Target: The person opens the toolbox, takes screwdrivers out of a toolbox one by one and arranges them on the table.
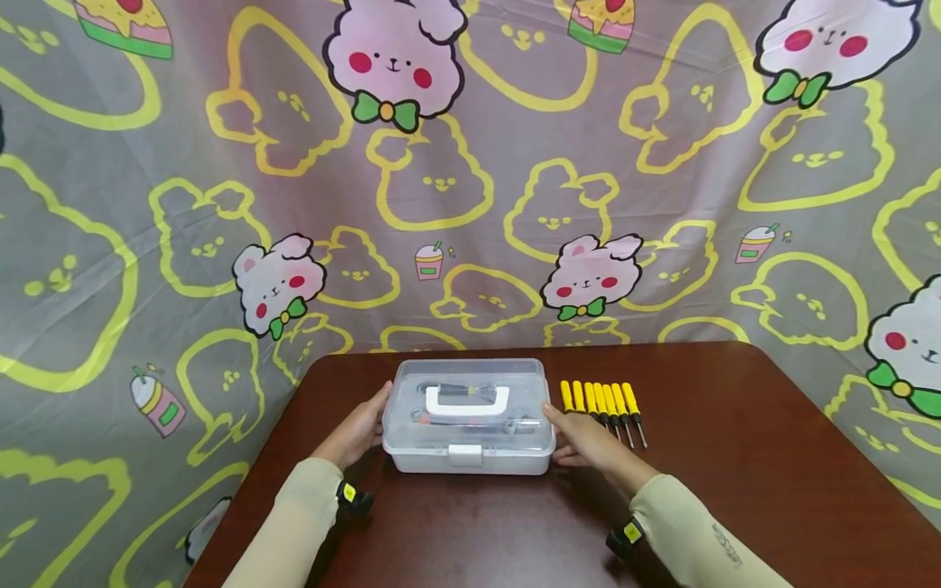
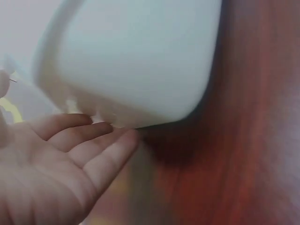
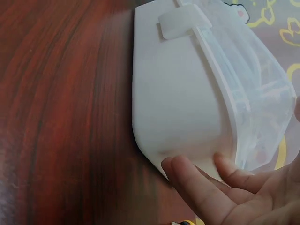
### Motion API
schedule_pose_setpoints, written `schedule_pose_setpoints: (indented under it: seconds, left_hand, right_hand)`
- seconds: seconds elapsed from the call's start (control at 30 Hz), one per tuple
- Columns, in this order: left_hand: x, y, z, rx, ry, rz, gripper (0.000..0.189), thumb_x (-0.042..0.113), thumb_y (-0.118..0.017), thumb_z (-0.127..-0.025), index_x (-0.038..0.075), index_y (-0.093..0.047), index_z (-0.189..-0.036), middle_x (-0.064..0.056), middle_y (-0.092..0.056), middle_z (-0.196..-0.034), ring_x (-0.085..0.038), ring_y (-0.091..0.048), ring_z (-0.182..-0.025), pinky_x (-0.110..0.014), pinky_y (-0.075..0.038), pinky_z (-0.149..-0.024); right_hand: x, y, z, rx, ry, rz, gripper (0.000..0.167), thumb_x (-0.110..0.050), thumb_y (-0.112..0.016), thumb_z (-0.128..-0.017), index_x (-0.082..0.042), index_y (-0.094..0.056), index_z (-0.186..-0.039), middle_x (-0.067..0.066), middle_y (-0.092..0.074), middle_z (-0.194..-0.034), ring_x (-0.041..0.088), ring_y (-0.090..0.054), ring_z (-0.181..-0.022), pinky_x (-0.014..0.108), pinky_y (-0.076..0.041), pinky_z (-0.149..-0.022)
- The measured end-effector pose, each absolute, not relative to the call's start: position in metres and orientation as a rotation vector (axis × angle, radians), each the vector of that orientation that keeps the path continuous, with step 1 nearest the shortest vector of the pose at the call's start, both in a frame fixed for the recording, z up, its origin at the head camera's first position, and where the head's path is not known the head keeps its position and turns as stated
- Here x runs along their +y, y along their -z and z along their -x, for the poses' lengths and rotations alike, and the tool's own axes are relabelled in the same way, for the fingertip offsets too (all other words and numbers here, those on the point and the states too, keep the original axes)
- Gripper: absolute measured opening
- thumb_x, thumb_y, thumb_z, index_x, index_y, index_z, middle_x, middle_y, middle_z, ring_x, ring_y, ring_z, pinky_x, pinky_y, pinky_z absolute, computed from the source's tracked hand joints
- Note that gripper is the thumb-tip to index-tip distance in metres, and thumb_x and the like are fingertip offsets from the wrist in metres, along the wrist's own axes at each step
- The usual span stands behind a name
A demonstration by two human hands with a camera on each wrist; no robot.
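A toolbox (image 1: 470,416) with a white base, clear lid and white carrying handle stands on the table, its lid down and front latch facing me. Tools show dimly through the lid. At its left end is my left hand (image 1: 362,426); the left wrist view has these fingers (image 2: 112,157) nearly straight, tips right at the white base. My right hand (image 1: 591,441) is at the opposite end, thumb up beside the lid. In the right wrist view its loosely bent fingers (image 3: 199,185) reach the lower corner of the box.
To the right of the box, several yellow-handled screwdrivers (image 1: 601,402) lie in a row, shafts toward me. The dark reddish-brown table (image 1: 735,457) meets a cartoon-patterned curtain (image 1: 470,196) at the back, and more curtain hangs at both sides.
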State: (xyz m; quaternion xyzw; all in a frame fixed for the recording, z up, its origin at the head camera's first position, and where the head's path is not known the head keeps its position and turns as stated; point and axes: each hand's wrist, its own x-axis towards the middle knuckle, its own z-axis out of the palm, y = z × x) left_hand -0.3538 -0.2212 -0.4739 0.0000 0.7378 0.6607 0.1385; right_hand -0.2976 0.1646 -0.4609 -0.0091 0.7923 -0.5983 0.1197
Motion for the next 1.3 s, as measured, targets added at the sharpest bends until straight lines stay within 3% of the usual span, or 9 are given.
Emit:
schedule_pose_setpoints:
  seconds: [0.2,0.43,0.57,0.73,0.83,1.0,1.3]
  left_hand:
    - [-0.224,0.464,0.331,2.137,-1.819,-0.066,0.089,0.068,-0.038,-0.095,-0.011,-0.045,-0.136,-0.024,-0.058,-0.126,-0.032,-0.062,-0.108,-0.048,-0.05,-0.09]
    - [-0.22,0.458,0.306,2.173,-1.886,-0.043,0.09,0.064,-0.045,-0.094,-0.013,-0.039,-0.14,-0.034,-0.048,-0.134,-0.04,-0.057,-0.115,-0.054,-0.048,-0.09]
    - [-0.217,0.462,0.297,2.219,-1.944,0.005,0.083,0.056,-0.052,-0.095,-0.015,-0.04,-0.137,-0.035,-0.05,-0.13,-0.043,-0.056,-0.115,-0.054,-0.049,-0.088]
    - [-0.212,0.471,0.291,2.243,-1.976,0.056,0.08,0.05,-0.056,-0.095,-0.018,-0.04,-0.134,-0.033,-0.056,-0.123,-0.042,-0.058,-0.111,-0.052,-0.05,-0.086]
    - [-0.21,0.473,0.289,2.251,-1.985,0.085,0.081,0.05,-0.057,-0.094,-0.018,-0.04,-0.134,-0.033,-0.057,-0.121,-0.04,-0.06,-0.108,-0.051,-0.051,-0.085]
    - [-0.208,0.472,0.286,2.282,-1.981,0.113,0.082,0.05,-0.059,-0.094,-0.018,-0.04,-0.134,-0.033,-0.057,-0.121,-0.04,-0.062,-0.106,-0.049,-0.052,-0.085]
    - [-0.204,0.468,0.29,2.297,-1.988,0.103,0.082,0.052,-0.059,-0.093,-0.018,-0.041,-0.134,-0.033,-0.056,-0.123,-0.041,-0.061,-0.107,-0.05,-0.051,-0.086]
  right_hand:
    - [0.17,0.459,0.291,2.373,1.83,0.056,0.079,-0.058,-0.054,-0.093,0.012,-0.048,-0.131,0.022,-0.06,-0.119,0.03,-0.065,-0.096,0.043,-0.055,-0.081]
    - [0.16,0.454,0.285,2.545,1.805,0.118,0.086,-0.058,-0.053,-0.093,0.01,-0.037,-0.143,0.028,-0.042,-0.143,0.037,-0.052,-0.12,0.049,-0.045,-0.096]
    - [0.152,0.455,0.283,2.511,1.852,0.108,0.086,-0.056,-0.053,-0.094,0.012,-0.035,-0.143,0.03,-0.04,-0.143,0.038,-0.052,-0.121,0.049,-0.046,-0.095]
    - [0.144,0.464,0.283,2.397,1.891,0.079,0.08,-0.057,-0.053,-0.094,0.012,-0.046,-0.136,0.024,-0.053,-0.132,0.032,-0.053,-0.117,0.047,-0.05,-0.088]
    - [0.14,0.468,0.283,2.373,1.929,0.075,0.076,-0.055,-0.053,-0.095,0.01,-0.051,-0.132,0.019,-0.058,-0.126,0.03,-0.054,-0.115,0.047,-0.049,-0.09]
    - [0.137,0.47,0.279,2.376,1.989,0.063,0.075,-0.053,-0.055,-0.095,0.012,-0.051,-0.131,0.021,-0.058,-0.126,0.032,-0.053,-0.118,0.051,-0.045,-0.095]
    - [0.14,0.467,0.281,2.391,1.999,0.05,0.076,-0.053,-0.056,-0.094,0.013,-0.05,-0.132,0.022,-0.056,-0.128,0.031,-0.053,-0.117,0.049,-0.047,-0.093]
